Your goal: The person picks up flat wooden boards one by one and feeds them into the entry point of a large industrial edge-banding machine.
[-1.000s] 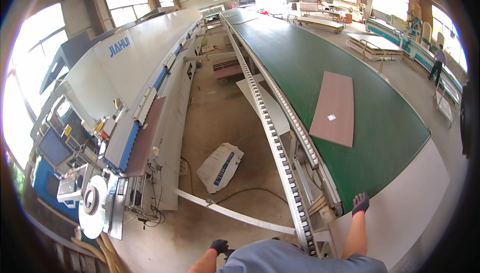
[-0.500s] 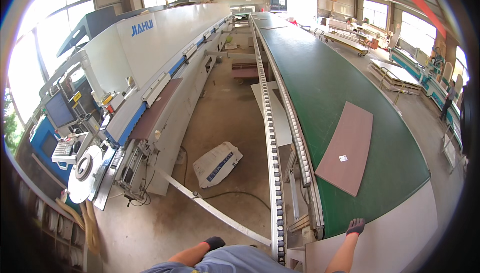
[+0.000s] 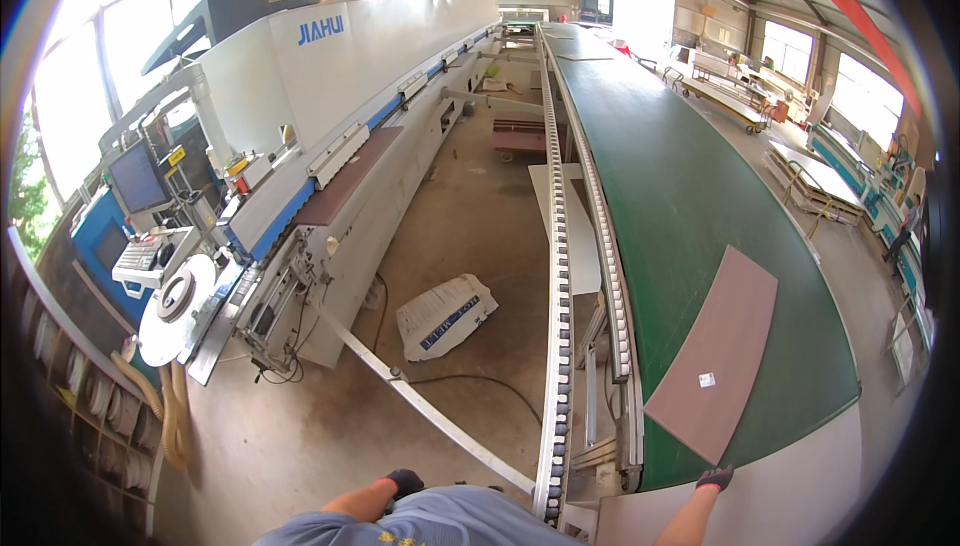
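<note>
A long reddish-brown board (image 3: 722, 356) with a small white label (image 3: 707, 380) lies at a slant on the green conveyor belt (image 3: 660, 206) to my right. My right hand (image 3: 715, 478), in a dark glove with a red cuff, reaches to the board's nearest corner. Its fingers are stretched out and seem to touch that corner; the exact contact is too small to make out. My left hand (image 3: 404, 483), also in a dark glove, hangs close beside my body, away from the board. How its fingers are held does not show.
A pale panel (image 3: 790, 476) adjoins the belt's near end. A roller rail (image 3: 556, 346) runs along its left side. Left stands a long white machine (image 3: 380, 46) with a monitor (image 3: 140, 176). A white sack (image 3: 446, 317) and a metal bar (image 3: 430, 408) are between them.
The board has come nearer along the belt, and its near corner now meets my right hand. The view has shifted a little; my left hand stays by my body.
</note>
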A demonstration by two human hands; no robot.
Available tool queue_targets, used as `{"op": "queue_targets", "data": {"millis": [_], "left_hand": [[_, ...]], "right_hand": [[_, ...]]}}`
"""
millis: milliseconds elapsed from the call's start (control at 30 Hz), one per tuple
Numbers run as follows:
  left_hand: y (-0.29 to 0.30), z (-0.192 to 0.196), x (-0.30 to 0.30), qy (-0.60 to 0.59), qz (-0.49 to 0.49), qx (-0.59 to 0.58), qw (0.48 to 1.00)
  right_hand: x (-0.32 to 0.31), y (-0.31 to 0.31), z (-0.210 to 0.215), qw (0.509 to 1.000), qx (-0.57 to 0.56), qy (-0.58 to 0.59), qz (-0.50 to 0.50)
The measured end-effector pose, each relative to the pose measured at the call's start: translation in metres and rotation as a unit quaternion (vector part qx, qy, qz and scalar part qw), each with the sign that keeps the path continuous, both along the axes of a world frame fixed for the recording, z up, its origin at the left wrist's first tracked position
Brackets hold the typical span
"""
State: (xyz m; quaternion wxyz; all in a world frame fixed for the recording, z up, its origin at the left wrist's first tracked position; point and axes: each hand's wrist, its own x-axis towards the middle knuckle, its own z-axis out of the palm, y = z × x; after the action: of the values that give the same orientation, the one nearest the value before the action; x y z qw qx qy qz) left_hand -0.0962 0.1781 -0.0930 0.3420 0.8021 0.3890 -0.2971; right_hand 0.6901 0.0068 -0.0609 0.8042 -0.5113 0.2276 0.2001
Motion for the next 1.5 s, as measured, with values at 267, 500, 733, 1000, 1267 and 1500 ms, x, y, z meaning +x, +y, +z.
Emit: {"op": "queue_targets", "data": {"millis": [267, 500, 733, 1000, 1267, 1500], "left_hand": [[0.014, -0.019, 0.025, -0.033, -0.101, 0.053, 0.993], [0.05, 0.081, 0.122, -0.24, 0.167, -0.043, 0.955], [0.082, 0.215, 0.282, -0.418, 0.304, -0.343, 0.784], [0.119, 0.27, 0.195, -0.65, 0.451, -0.344, 0.506], [0.091, 0.332, 0.079, -0.681, 0.317, -0.19, 0.632], [0.122, 0.194, -0.066, -0.691, 0.574, -0.261, 0.354]], "right_hand": [[0.004, -0.05, -0.015, 0.976, 0.204, 0.033, -0.071], [-0.04, -0.11, 0.01, 0.972, 0.191, 0.032, 0.131], [-0.264, 0.042, 0.099, 0.971, -0.041, 0.02, 0.236], [-0.368, 0.114, 0.158, 0.869, 0.362, 0.064, 0.332], [-0.385, 0.169, 0.211, 0.934, 0.055, -0.287, 0.208], [-0.429, 0.249, 0.247, 0.759, -0.102, -0.622, 0.164]]}}
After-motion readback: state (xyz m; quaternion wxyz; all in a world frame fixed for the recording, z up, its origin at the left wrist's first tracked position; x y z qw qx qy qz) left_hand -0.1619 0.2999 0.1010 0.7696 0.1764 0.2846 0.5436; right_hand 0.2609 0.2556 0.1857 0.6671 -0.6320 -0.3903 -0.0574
